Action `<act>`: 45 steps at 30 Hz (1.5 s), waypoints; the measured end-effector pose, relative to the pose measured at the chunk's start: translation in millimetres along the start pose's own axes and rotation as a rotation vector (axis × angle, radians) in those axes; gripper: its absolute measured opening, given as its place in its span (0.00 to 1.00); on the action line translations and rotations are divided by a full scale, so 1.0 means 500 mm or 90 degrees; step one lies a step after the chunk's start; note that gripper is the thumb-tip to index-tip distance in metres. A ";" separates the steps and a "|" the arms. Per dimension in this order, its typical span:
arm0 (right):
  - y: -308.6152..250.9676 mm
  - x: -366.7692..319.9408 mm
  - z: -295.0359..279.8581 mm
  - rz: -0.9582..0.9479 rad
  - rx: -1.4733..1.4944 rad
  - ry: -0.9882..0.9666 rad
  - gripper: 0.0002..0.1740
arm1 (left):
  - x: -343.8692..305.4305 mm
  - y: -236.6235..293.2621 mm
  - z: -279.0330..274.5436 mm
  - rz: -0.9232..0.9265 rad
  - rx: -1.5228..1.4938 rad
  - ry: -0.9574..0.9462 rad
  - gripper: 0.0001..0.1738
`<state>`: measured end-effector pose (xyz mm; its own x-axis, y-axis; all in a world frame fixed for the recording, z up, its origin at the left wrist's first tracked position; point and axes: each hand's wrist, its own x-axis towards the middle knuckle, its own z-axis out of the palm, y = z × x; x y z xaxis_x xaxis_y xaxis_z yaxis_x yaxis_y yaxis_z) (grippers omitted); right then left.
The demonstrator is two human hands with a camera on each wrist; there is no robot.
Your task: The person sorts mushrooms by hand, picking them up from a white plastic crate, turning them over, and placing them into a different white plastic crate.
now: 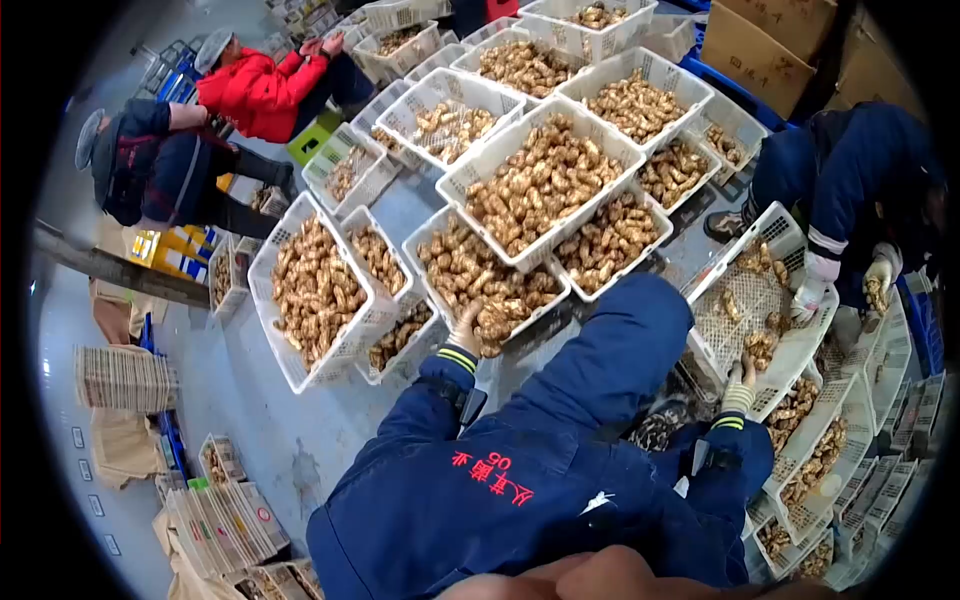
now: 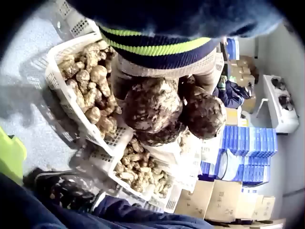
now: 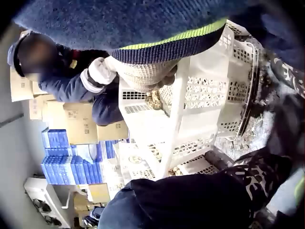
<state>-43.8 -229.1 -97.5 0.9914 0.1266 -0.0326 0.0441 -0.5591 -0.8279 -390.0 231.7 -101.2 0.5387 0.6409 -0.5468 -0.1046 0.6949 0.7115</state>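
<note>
My left hand point(image 1: 466, 332) holds a clump of brown, knobby mushrooms point(image 1: 492, 330) over the front corner of a full white crate point(image 1: 512, 338). In the left wrist view, the held mushrooms point(image 2: 152, 105) show round, dark, scaly caps beneath the striped cuff; the fingers are mostly hidden behind them. On the other side, my right hand point(image 1: 740, 388) grips the near rim of a slanted white crate point(image 1: 712, 345). Its gloved fingers point(image 3: 143, 78) curl at that rim in the right wrist view, close to a mushroom point(image 3: 153, 101) inside. A few mushrooms point(image 1: 757, 262) lie scattered in this crate.
Another person point(image 1: 850, 190) bends over the slanted crate, with one gloved hand point(image 1: 880, 277) holding mushrooms. Stacked crates of mushrooms point(image 1: 545, 185) stand ahead. Two people point(image 1: 265, 90) work at upper left. Cartons point(image 1: 760, 55) stand at upper right, and flat crates point(image 1: 215, 530) at lower left.
</note>
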 end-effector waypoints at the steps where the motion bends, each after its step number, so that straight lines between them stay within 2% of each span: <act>1: -0.002 -0.002 -0.007 -0.004 -0.019 0.002 0.22 | -0.059 0.039 0.049 -0.074 -0.022 0.025 0.37; 2: 0.011 0.000 -0.012 -0.047 -0.124 0.008 0.21 | -0.035 0.018 -0.006 -0.126 -0.060 -0.005 0.36; 3: 0.020 0.000 -0.008 -0.043 -0.084 -0.001 0.21 | -0.036 0.011 -0.012 -0.115 -0.108 0.058 0.34; 5: 0.039 -0.003 0.001 -0.033 -0.001 -0.009 0.21 | -0.017 -0.015 -0.051 -0.100 -0.214 0.033 0.33; 6: 0.043 -0.006 0.000 -0.018 0.033 -0.024 0.21 | 0.001 -0.027 -0.080 -0.109 -0.236 0.058 0.27; 7: 0.056 -0.002 0.001 0.015 0.065 -0.040 0.23 | 0.008 -0.031 -0.088 -0.092 -0.235 0.062 0.27; 9: 0.084 0.002 0.007 -0.021 0.108 -0.034 0.24 | 0.049 -0.038 -0.132 -0.154 -0.297 0.059 0.27; 10: 0.088 0.004 0.010 -0.007 0.099 -0.037 0.24 | 0.043 -0.005 -0.102 -0.170 -0.274 0.111 0.39; 11: 0.093 0.002 0.002 -0.007 0.067 -0.054 0.24 | 0.016 0.018 -0.073 -0.062 -0.175 0.079 0.42; 13: 0.087 -0.002 0.000 -0.009 0.048 -0.058 0.24 | 0.079 0.047 -0.082 -0.085 -0.136 0.194 0.41; 14: 0.091 -0.009 0.001 -0.024 0.042 -0.051 0.25 | 0.110 0.059 -0.088 -0.056 -0.134 0.211 0.42; 18: 0.069 -0.005 0.003 -0.004 0.020 -0.053 0.25 | 0.277 0.142 -0.136 0.022 -0.125 0.128 0.47; 21: 0.071 -0.001 0.005 0.015 0.048 -0.061 0.25 | 0.240 0.178 -0.076 0.026 -0.176 0.379 0.42; 22: 0.073 -0.003 0.007 0.010 0.066 -0.054 0.25 | 0.250 0.169 -0.088 0.013 -0.169 0.376 0.39; 26: 0.085 -0.009 0.008 -0.035 -0.008 -0.036 0.23 | 0.227 0.047 -0.116 -0.081 -0.142 0.229 0.30; 27: 0.080 -0.008 0.011 -0.037 0.059 -0.025 0.22 | 0.210 0.013 -0.117 -0.098 -0.141 0.228 0.28; 29: 0.070 -0.010 0.007 -0.006 0.062 -0.038 0.22 | 0.176 -0.052 -0.116 -0.126 -0.129 0.238 0.23; 31: 0.076 -0.007 0.008 0.021 0.110 -0.040 0.22 | 0.140 -0.082 -0.100 -0.191 -0.101 0.243 0.19; 32: 0.058 -0.012 0.003 0.007 0.058 -0.045 0.21 | 0.179 -0.133 -0.151 -0.269 -0.141 0.215 0.15; 33: 0.069 -0.009 0.005 -0.004 0.067 -0.041 0.21 | 0.147 -0.122 -0.109 -0.231 -0.084 0.234 0.13; 35: 0.078 -0.011 0.005 -0.054 0.030 -0.038 0.21 | 0.209 -0.168 -0.179 -0.266 -0.119 0.071 0.13; 37: 0.060 -0.013 -0.004 -0.050 -0.037 -0.037 0.22 | 0.186 -0.120 -0.096 -0.276 -0.108 0.130 0.13; 38: 0.056 -0.017 -0.001 -0.052 -0.018 -0.034 0.22 | 0.150 -0.085 -0.026 -0.187 -0.061 0.193 0.13; 39: 0.053 -0.020 -0.001 -0.055 0.000 -0.031 0.22 | 0.150 -0.063 0.003 -0.193 -0.077 0.174 0.14; 40: 0.069 -0.016 0.009 -0.026 0.053 -0.034 0.22 | 0.137 -0.038 0.042 -0.180 -0.083 0.118 0.16; 41: 0.085 -0.013 0.013 -0.061 0.024 -0.030 0.21 | 0.122 -0.012 0.081 -0.167 -0.089 0.061 0.19; 43: 0.066 -0.016 0.012 -0.128 -0.045 -0.007 0.20 | 0.103 0.034 0.166 -0.165 -0.084 -0.050 0.16; 44: 0.061 -0.019 -0.002 -0.157 -0.088 0.013 0.19 | 0.109 0.044 0.196 -0.138 -0.099 -0.178 0.15; 45: 0.056 -0.021 0.002 -0.072 -0.093 -0.003 0.22 | 0.086 0.070 0.254 -0.147 -0.115 -0.217 0.15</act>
<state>-53.0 -245.4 -120.9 0.9786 0.1990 0.0524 0.1726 -0.6545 -0.7361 -264.5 242.0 -43.8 0.8065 0.3397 -0.4838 -0.0778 0.8723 0.4828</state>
